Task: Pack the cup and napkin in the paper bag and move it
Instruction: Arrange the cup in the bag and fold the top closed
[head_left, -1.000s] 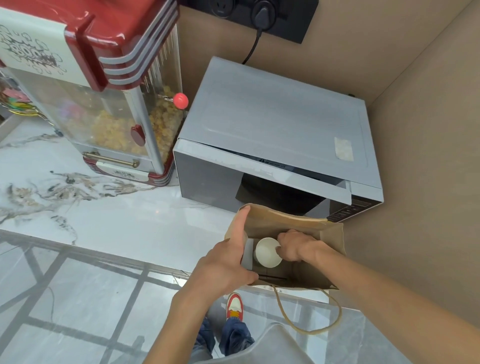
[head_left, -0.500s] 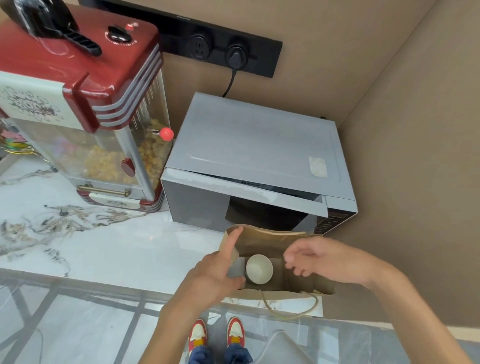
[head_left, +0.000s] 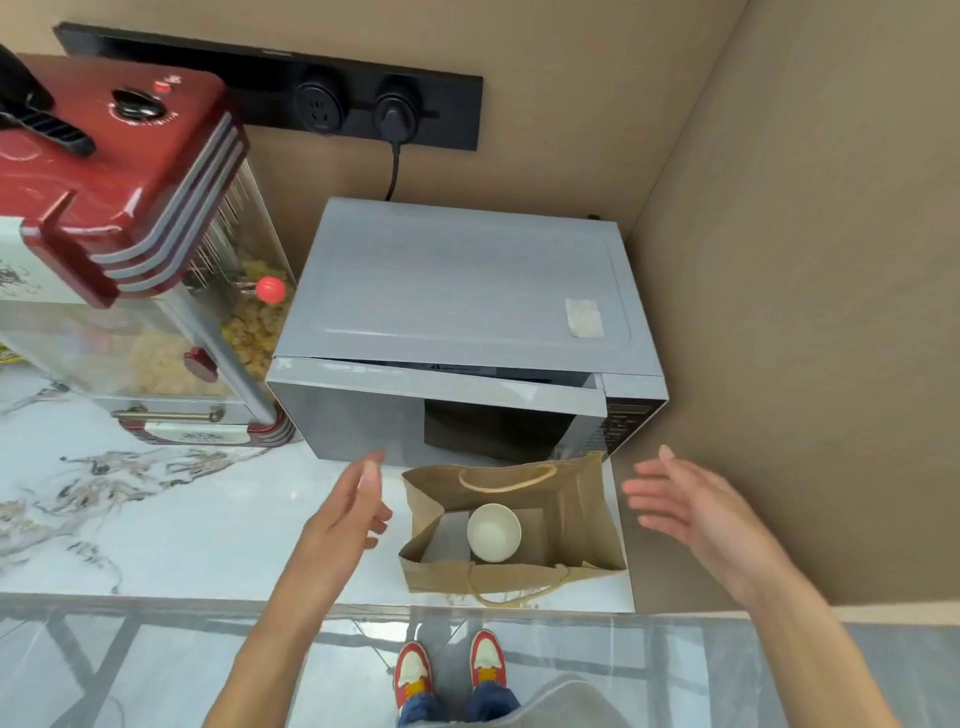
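A red popcorn machine (head_left: 130, 249) stands far left. The left hand (head_left: 345, 512) hovers with fingers spread, holding nothing, just left of the paper bag (head_left: 511, 535). A white cup (head_left: 493, 531) stands upright inside the bag. The right hand (head_left: 691, 512) hangs open and empty to its right.

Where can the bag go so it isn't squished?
The marble counter is bare left of the left hand, in front of the popcorn machine. It is crowded where the paper bag stands, between the microwave, the wall and the counter's edge.
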